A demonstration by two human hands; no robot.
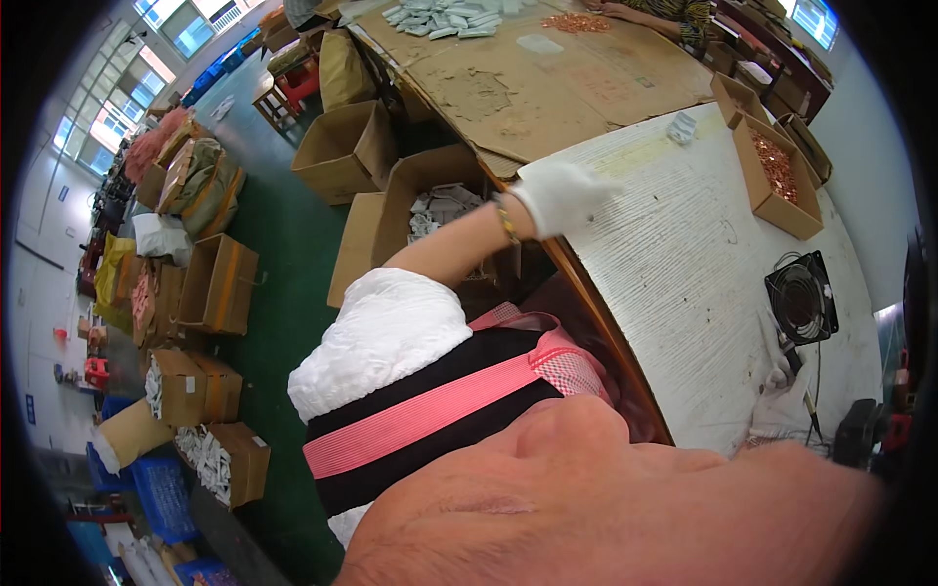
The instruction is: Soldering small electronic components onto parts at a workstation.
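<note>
My left hand (565, 200), in a white glove, reaches over the near edge of the white tabletop (664, 264). Its fingers are smeared by motion, so I cannot tell whether they hold anything. Below that forearm stands an open carton (362, 239) with white pieces (445, 207) in it. On the tabletop's right side, a pale glove shape (782, 405) lies beside slim tools near a black fan (801, 298). It is partly hidden, and I cannot tell whether my right hand is in it. A small crumpled whitish piece (681, 128) rests farther up the tabletop.
A carton of copper-coloured parts (782, 181) stands at the tabletop's far right. Beyond, a cardboard-covered table (547, 93) bears white pieces (454, 15) and a copper-coloured pile (575, 22) beside another person's arm (640, 18). Cartons (220, 283) line the green floor (283, 264) at left.
</note>
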